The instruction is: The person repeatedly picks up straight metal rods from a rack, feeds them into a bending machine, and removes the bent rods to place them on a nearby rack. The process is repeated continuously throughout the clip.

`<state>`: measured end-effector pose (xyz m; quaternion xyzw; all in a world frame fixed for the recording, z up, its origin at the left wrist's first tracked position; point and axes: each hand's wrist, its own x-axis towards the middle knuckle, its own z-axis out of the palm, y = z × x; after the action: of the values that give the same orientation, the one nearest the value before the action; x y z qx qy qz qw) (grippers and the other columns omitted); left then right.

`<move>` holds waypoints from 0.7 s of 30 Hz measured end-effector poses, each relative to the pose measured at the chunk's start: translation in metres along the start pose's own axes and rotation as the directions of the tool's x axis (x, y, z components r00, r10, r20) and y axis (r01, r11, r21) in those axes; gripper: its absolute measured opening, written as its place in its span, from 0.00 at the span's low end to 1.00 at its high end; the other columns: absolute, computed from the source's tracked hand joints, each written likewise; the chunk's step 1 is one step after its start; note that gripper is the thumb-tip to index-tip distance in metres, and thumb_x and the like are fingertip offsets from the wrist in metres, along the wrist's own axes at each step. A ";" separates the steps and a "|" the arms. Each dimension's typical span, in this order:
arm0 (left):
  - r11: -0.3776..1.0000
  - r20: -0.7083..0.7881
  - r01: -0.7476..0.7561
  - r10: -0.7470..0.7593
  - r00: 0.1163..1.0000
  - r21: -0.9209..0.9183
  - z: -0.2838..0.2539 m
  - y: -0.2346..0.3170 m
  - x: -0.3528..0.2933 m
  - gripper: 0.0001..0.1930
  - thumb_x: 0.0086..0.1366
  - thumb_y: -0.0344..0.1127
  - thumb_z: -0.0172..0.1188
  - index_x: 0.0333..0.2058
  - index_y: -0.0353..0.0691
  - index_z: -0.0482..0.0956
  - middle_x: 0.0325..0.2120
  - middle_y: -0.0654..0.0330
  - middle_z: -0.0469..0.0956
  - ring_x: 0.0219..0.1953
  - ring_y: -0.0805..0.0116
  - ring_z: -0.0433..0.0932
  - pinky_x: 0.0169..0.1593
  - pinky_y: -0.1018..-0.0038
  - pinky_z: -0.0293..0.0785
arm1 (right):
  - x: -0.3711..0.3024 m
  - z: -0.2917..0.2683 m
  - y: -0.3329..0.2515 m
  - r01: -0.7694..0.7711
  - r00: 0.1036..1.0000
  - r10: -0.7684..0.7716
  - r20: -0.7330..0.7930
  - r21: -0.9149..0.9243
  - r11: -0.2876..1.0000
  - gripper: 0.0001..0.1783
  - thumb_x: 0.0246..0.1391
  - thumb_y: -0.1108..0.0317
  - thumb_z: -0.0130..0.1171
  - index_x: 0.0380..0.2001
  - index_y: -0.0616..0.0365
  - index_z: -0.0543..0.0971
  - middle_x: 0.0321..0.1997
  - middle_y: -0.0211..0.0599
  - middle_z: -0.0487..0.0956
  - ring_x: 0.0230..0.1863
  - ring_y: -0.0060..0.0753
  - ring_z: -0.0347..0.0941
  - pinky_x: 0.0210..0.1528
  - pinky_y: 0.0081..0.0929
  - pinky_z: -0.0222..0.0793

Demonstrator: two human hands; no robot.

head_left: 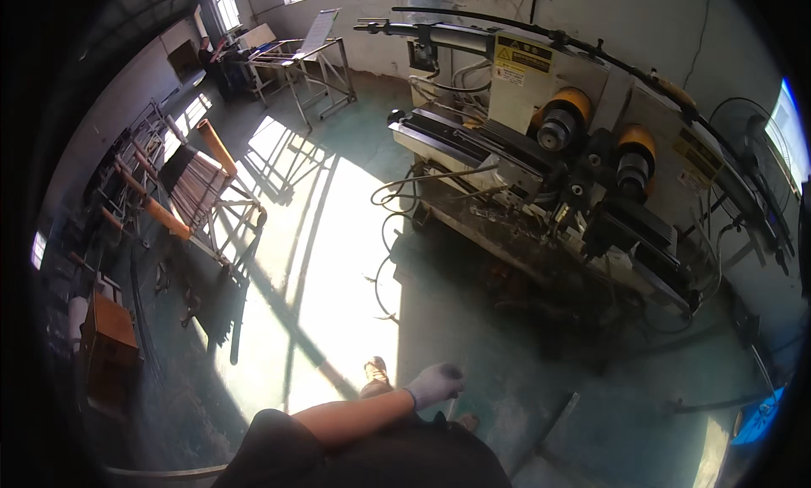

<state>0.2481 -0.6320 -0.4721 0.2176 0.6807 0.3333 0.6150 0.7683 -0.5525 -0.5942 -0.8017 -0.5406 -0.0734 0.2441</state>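
Note:
My left hand (pixel 435 385) wears a pale work glove with dark fingertips. It is held across the front of my body, with the bare forearm reaching in from the left. The fingers look curled in, and whatever they may hold is hidden. Just below them a thin pale strip (pixel 454 406) shows, too small to name. My right hand is out of sight. Beyond my left hand, well apart from it, stands a large two-spindle machine (pixel 515 141) with orange-collared chucks (pixel 562 120).
At the left stands a metal rack (pixel 198 192) with orange-brown rollers. A brown box (pixel 110 327) sits at the left edge. Hoses (pixel 397 196) hang from the machine toward the floor. Farther back are a metal frame table (pixel 304 61) and another person (pixel 209 57). Something blue (pixel 758 416) lies lower right.

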 end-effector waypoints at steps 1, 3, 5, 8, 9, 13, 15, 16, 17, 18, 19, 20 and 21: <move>0.999 -0.035 -0.013 0.012 0.999 -0.029 -0.026 -0.014 -0.004 0.27 0.70 0.36 0.73 0.63 0.28 0.82 0.49 0.50 0.89 0.46 0.65 0.91 0.50 0.68 0.89 | -0.044 0.024 -0.046 0.049 0.986 -0.057 0.158 0.057 0.997 0.20 0.70 0.60 0.64 0.61 0.53 0.87 0.65 0.51 0.88 0.65 0.54 0.85 0.64 0.49 0.80; 0.999 -0.117 0.040 -0.043 0.992 -0.024 -0.079 -0.044 -0.016 0.26 0.70 0.35 0.73 0.62 0.27 0.82 0.48 0.50 0.89 0.45 0.66 0.91 0.48 0.68 0.88 | -0.125 0.060 -0.122 0.108 0.881 -0.159 0.445 0.137 0.985 0.20 0.70 0.60 0.65 0.61 0.53 0.87 0.65 0.50 0.88 0.66 0.52 0.85 0.65 0.48 0.81; 0.999 -0.164 0.004 0.002 0.986 0.041 -0.145 -0.074 -0.033 0.24 0.70 0.35 0.73 0.61 0.28 0.83 0.47 0.51 0.89 0.44 0.66 0.90 0.46 0.67 0.88 | -0.182 0.091 -0.190 0.166 0.698 -0.230 0.678 0.160 0.973 0.20 0.70 0.60 0.65 0.61 0.53 0.88 0.66 0.49 0.88 0.66 0.51 0.85 0.65 0.46 0.81; 0.998 -0.247 -0.013 -0.005 0.969 -0.068 -0.247 -0.112 -0.067 0.23 0.70 0.36 0.73 0.59 0.28 0.85 0.47 0.51 0.89 0.44 0.65 0.90 0.47 0.68 0.86 | -0.214 0.131 -0.284 0.324 0.436 -0.228 0.870 0.085 0.942 0.20 0.70 0.60 0.66 0.61 0.53 0.89 0.66 0.47 0.88 0.66 0.49 0.85 0.66 0.45 0.81; 0.953 -0.286 0.012 -0.103 0.953 -0.302 -0.280 -0.123 -0.080 0.23 0.70 0.36 0.73 0.59 0.28 0.85 0.47 0.51 0.90 0.44 0.65 0.90 0.47 0.68 0.86 | -0.208 0.147 -0.319 0.387 0.373 -0.217 0.902 0.062 0.920 0.20 0.70 0.60 0.67 0.61 0.53 0.89 0.66 0.47 0.88 0.67 0.48 0.85 0.66 0.44 0.81; 0.865 -0.539 -0.156 -0.148 0.829 -0.477 -0.416 -0.172 -0.126 0.23 0.68 0.30 0.73 0.59 0.26 0.82 0.42 0.49 0.88 0.40 0.60 0.89 0.44 0.66 0.87 | -0.168 0.183 -0.432 0.497 0.319 -0.396 0.861 0.204 0.844 0.17 0.72 0.60 0.63 0.57 0.51 0.91 0.64 0.46 0.90 0.66 0.47 0.86 0.66 0.44 0.83; 0.803 -0.574 -0.158 -0.259 0.777 -0.575 -0.480 -0.197 -0.141 0.21 0.68 0.28 0.71 0.58 0.28 0.80 0.41 0.49 0.88 0.38 0.61 0.89 0.42 0.65 0.86 | -0.157 0.195 -0.481 0.948 0.137 -0.432 0.892 0.009 0.318 0.18 0.76 0.59 0.56 0.55 0.49 0.91 0.61 0.43 0.91 0.64 0.45 0.87 0.62 0.45 0.85; 0.741 -0.583 -0.230 -0.258 0.770 -0.631 -0.509 -0.209 -0.147 0.22 0.68 0.27 0.72 0.58 0.29 0.79 0.40 0.50 0.87 0.37 0.63 0.88 0.40 0.67 0.84 | -0.162 0.199 -0.498 0.954 0.179 -0.408 0.895 -0.057 0.294 0.22 0.78 0.57 0.48 0.57 0.48 0.90 0.64 0.40 0.90 0.65 0.44 0.87 0.60 0.44 0.86; 0.674 -0.583 -0.270 -0.290 0.759 -0.687 -0.537 -0.219 -0.151 0.22 0.68 0.25 0.72 0.59 0.30 0.78 0.39 0.51 0.87 0.36 0.65 0.87 0.37 0.69 0.83 | -0.174 0.204 -0.511 0.955 0.155 -0.397 0.904 -0.034 0.295 0.22 0.78 0.57 0.48 0.59 0.47 0.90 0.67 0.39 0.88 0.66 0.44 0.87 0.61 0.44 0.86; 0.632 -0.594 -0.312 -0.300 0.746 -0.710 -0.563 -0.226 -0.152 0.23 0.69 0.23 0.69 0.60 0.29 0.75 0.39 0.50 0.87 0.36 0.64 0.87 0.37 0.70 0.83 | -0.185 0.212 -0.525 0.968 0.122 -0.381 0.917 -0.026 0.248 0.23 0.78 0.57 0.48 0.61 0.46 0.89 0.69 0.37 0.87 0.67 0.45 0.86 0.62 0.44 0.85; 0.603 -0.609 -0.352 -0.291 0.738 -0.716 -0.588 -0.231 -0.150 0.23 0.69 0.23 0.69 0.60 0.29 0.75 0.39 0.50 0.87 0.36 0.64 0.87 0.38 0.69 0.83 | -0.199 0.223 -0.540 0.990 0.064 -0.366 0.928 -0.014 0.139 0.24 0.78 0.57 0.47 0.63 0.45 0.88 0.71 0.36 0.86 0.68 0.45 0.85 0.63 0.45 0.85; 0.572 -0.620 -0.383 -0.300 0.725 -0.725 -0.612 -0.233 -0.148 0.23 0.70 0.23 0.68 0.61 0.29 0.75 0.40 0.50 0.87 0.36 0.64 0.88 0.38 0.69 0.83 | -0.218 0.236 -0.555 0.998 -0.006 -0.299 0.954 0.026 0.064 0.25 0.80 0.55 0.46 0.67 0.45 0.86 0.77 0.35 0.81 0.72 0.46 0.83 0.68 0.46 0.83; 0.541 -0.630 -0.413 -0.309 0.713 -0.733 -0.636 -0.234 -0.147 0.23 0.70 0.24 0.68 0.61 0.29 0.74 0.40 0.50 0.87 0.37 0.64 0.88 0.38 0.69 0.83 | -0.243 0.252 -0.573 0.993 -0.014 -0.310 0.951 0.051 0.111 0.28 0.79 0.51 0.46 0.69 0.47 0.85 0.78 0.35 0.80 0.73 0.46 0.82 0.70 0.48 0.81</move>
<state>-0.3282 -1.0141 -0.5261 -0.2253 0.6050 0.6919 0.3232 0.1164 -0.4657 -0.7278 -0.3028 -0.8438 -0.0190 -0.4428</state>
